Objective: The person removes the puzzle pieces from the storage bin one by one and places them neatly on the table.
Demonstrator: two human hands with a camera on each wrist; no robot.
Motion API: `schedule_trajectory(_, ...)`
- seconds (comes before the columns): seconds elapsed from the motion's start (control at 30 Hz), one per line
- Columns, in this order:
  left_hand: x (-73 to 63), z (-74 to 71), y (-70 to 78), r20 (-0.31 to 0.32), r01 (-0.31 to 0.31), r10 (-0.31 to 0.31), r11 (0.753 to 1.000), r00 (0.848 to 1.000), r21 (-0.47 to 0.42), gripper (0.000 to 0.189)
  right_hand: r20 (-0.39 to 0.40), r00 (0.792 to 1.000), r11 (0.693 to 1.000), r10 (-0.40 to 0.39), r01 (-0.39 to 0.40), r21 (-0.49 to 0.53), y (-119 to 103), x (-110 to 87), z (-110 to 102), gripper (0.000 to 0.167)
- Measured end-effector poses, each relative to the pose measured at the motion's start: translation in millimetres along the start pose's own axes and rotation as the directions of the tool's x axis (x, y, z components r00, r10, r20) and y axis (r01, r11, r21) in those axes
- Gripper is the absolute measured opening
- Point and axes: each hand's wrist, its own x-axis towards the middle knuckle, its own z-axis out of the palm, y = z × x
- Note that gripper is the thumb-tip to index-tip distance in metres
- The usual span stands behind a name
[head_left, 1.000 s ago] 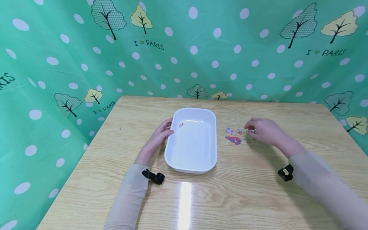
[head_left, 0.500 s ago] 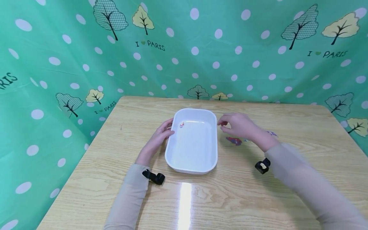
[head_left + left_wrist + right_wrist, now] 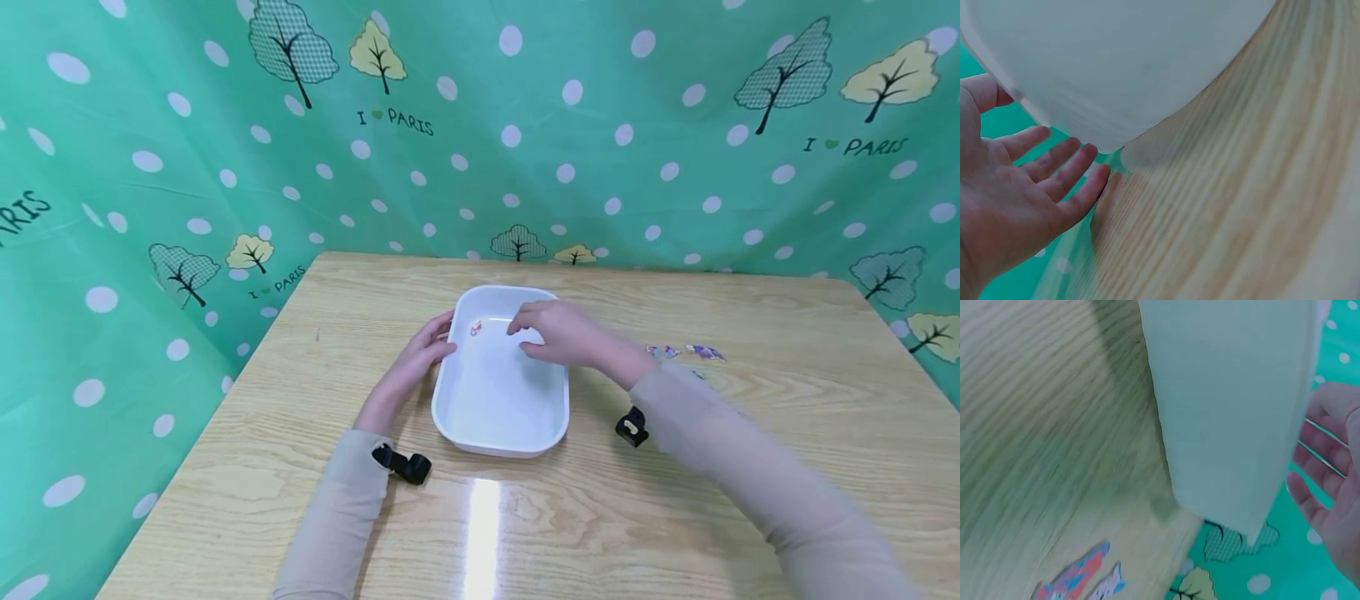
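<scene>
A white rectangular plastic tray (image 3: 498,400) stands on the table, a small red-and-white cut-out (image 3: 476,328) lying inside near its far left corner. At the tray's left rim my left hand (image 3: 408,362) grips the wall, thumb over the edge and fingers along the outside. My right hand (image 3: 566,333) reaches in over the right rim, its thumb and fingertips apart above the tray floor. No piece shows between them. In the right wrist view, the tray wall (image 3: 1229,412) hides part of that hand's fingers.
Several flat colourful cut-outs (image 3: 705,352) lie on the wooden table (image 3: 300,350) right of the tray, partly covered by the right sleeve (image 3: 720,442). A red-and-blue cut-out (image 3: 1075,575) shows low in the right wrist view. A green dotted curtain (image 3: 480,125) hangs behind.
The right hand has moved left from the cut-outs, carrying a red bit past the tray's right rim, and is now over the tray, with that bit out of sight. The left hand has stayed put.
</scene>
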Motion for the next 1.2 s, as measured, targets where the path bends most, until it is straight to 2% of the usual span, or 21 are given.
schedule_trajectory(0.17,-9.4,1.0,9.6,0.026,0.018,-0.018,1.0,1.0,-0.004,0.059,0.069,0.997,0.999,-0.039,0.038,0.01,-2.3,16.1,15.2,0.03)
schedule_trajectory(0.27,-13.1,2.0,14.3,0.044,0.002,-0.003,1.0,0.999,0.003,0.059,0.099,0.994,0.999,-0.055,0.054,0.009,-2.7,24.3,20.4,0.034)
schedule_trajectory(0.5,-1.4,-3.2,-1.5,0.029,-0.003,0.003,1.0,1.0,-0.01,0.057,0.2,0.979,1.0,-0.027,0.024,0.017,-0.4,40.3,29.7,0.044)
schedule_trajectory(0.7,0.5,-3.3,-3.0,0.041,-0.012,0.013,1.0,0.999,-0.012,0.057,0.264,0.965,1.0,-0.007,0.01,-0.009,2.0,47.8,38.8,0.053)
schedule_trajectory(0.8,-1.3,-2.7,1.1,0.053,-0.01,0.011,1.0,0.999,-0.028,0.057,0.281,0.96,1.0,0.005,-0.001,-0.013,2.5,50.8,42.0,0.055)
schedule_trajectory(1.03,-12.5,1.8,20.8,0.065,-0.02,0.021,1.0,0.998,-0.012,0.057,0.298,0.954,0.999,0.021,-0.005,-0.053,4.5,55.9,46.4,0.055)
schedule_trajectory(1.2,-13.9,2.0,24.0,0.06,-0.018,0.019,1.0,0.998,-0.019,0.056,0.286,0.958,0.997,0.007,0.014,-0.071,5.3,58.9,47.2,0.049)
